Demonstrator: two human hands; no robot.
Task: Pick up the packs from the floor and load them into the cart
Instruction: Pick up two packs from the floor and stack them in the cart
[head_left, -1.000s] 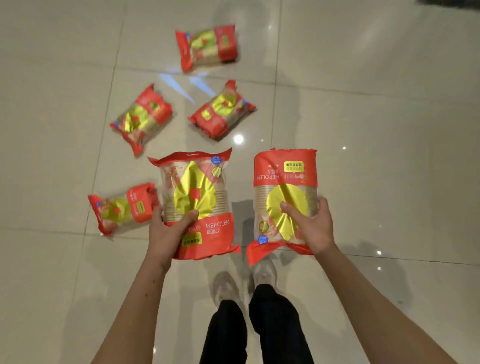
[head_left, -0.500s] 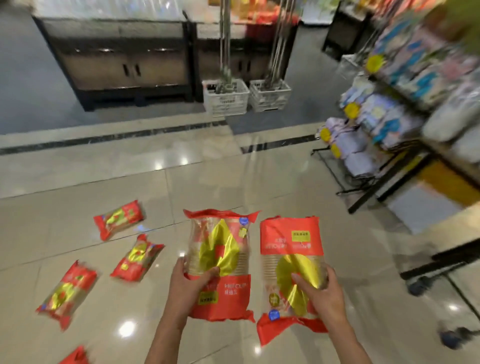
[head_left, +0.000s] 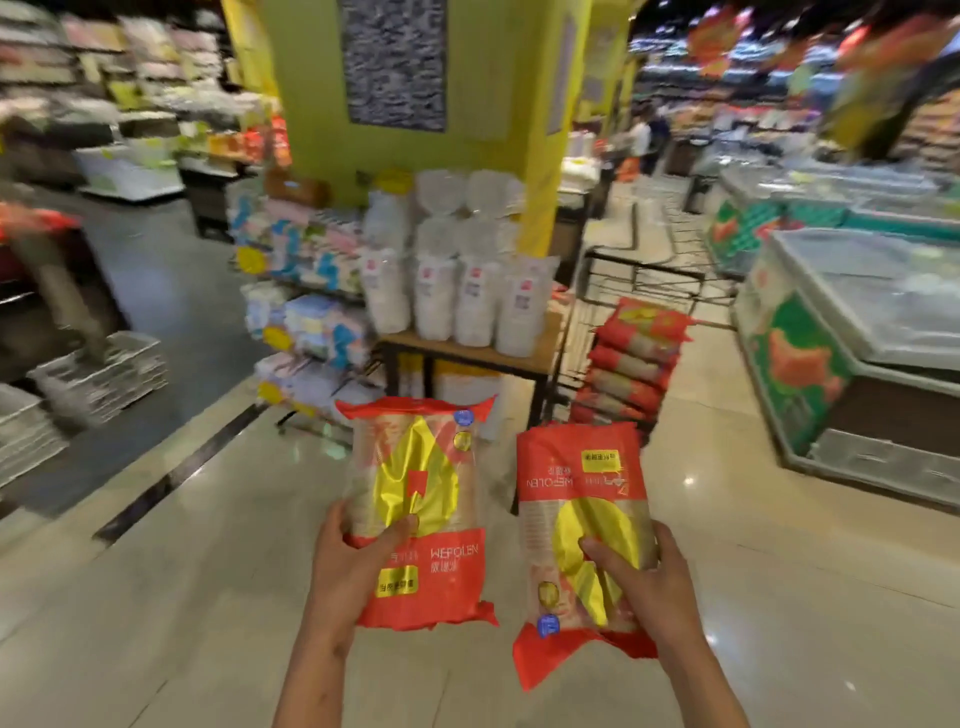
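My left hand (head_left: 350, 561) grips a red and gold pack (head_left: 415, 499) by its lower left side, held upright in front of me. In my right hand (head_left: 647, 587) is a second red and gold pack (head_left: 576, 499), turned upside down, with my thumb across its gold front. Ahead and to the right stands a black wire cart (head_left: 649, 283) with several red packs (head_left: 634, 358) stacked inside it. Both held packs are short of the cart, over the tiled floor. No packs on the floor are in view.
A wooden display table (head_left: 540, 353) with white cup stacks stands left of the cart. A shelf of pastel goods (head_left: 306, 291) is further left. A chest freezer (head_left: 852, 353) lines the right side. A yellow pillar (head_left: 467, 104) rises behind.
My view has swung up and to the right, from the floor packs to the cart and shop displays. Both hands keep the same grip on their packs.
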